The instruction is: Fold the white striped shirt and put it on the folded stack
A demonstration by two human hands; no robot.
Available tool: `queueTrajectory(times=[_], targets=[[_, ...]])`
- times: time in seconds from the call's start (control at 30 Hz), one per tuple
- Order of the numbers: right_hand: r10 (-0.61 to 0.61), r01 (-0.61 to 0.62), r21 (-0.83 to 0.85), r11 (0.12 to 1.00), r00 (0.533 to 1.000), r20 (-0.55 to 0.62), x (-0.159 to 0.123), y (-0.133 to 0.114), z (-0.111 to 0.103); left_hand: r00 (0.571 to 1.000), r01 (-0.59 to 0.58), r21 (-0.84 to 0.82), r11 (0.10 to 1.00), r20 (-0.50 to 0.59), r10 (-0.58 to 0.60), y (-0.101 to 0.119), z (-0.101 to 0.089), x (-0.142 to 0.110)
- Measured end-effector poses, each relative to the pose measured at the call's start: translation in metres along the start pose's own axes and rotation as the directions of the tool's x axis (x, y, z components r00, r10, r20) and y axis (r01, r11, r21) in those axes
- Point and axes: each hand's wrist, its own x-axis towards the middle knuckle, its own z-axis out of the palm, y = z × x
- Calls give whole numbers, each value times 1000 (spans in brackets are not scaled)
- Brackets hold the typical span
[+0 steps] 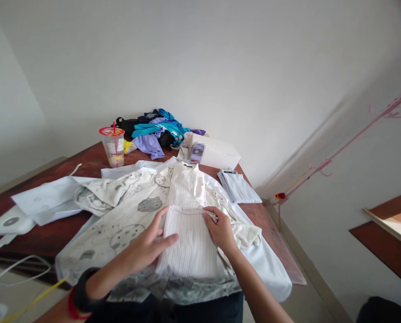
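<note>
A white shirt with thin stripes (190, 244) lies partly folded, its lower part turned up toward the collar. My left hand (153, 240) rests along the shirt's left side, thumb and forefinger spread apart on the cloth; its other fingers are partly hidden. At the upper right corner of the fold, my right hand (220, 226) has its fingers bent around the edge. Beneath the striped shirt spreads a white garment with grey cartoon prints (119, 224), its sleeves out to both sides.
Behind are a heap of blue, purple and black clothes (160, 130), a plastic cup with straw (115, 148) and a white box (219, 152). A folded light grey garment (241, 186) lies right. A white device with cable (10, 222) sits left. A pink rack (324, 163) leans beyond the table.
</note>
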Motion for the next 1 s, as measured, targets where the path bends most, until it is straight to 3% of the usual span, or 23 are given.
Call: queueTrajectory(times=[0.07,0.17,0.3,0.47,0.7,1.0], targets=[[13,-13,5,1000,1000,6,0,3,3,1000,6,14,1000,13,-7,-9,6,-26],[27,-27,16,999,1000,0,-2,6,8,993,-42,93,995,-107,52,-29,22,-55],[41,-38,72,997,998,-42,-5,4,10,946,-167,264,950,-230,230,-44,35,-67],[34,-23,133,991,996,-83,-2,-1,3,939,-245,345,906,-147,310,-32,27,-67],[-5,5,40,999,1000,-23,4,7,8,989,-87,276,957,-95,118,-20,17,-64],[-148,143,-66,988,986,-78,6,8,8,992,-33,390,920,-101,79,10,3,-18]])
